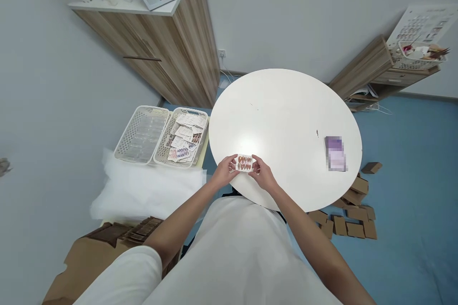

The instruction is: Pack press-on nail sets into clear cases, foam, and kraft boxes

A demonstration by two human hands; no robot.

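Note:
Between my two hands is a small white card of press-on nails (pixel 244 163), with two rows of reddish-brown, shiny nails facing up. My left hand (pixel 226 170) pinches its left edge. On the opposite edge, the thumb and fingers of my right hand (pixel 263 173) are closed. The card is over the near left part of the round white table (pixel 286 105); whether it touches the tabletop I cannot tell. To the left, a white basket (pixel 181 138) holds several similar nail cards and white paper cards.
Another white basket (pixel 143 133) contains clear plastic cases. Below it lies white wrapping sheet (pixel 146 186), near brown cardboard (pixel 89 262). A blurred purple stack (pixel 335 153) sits on the table's right side. Several small brown boxes (pixel 355 229) lie on the blue floor. A wooden cabinet (pixel 171 47) stands behind.

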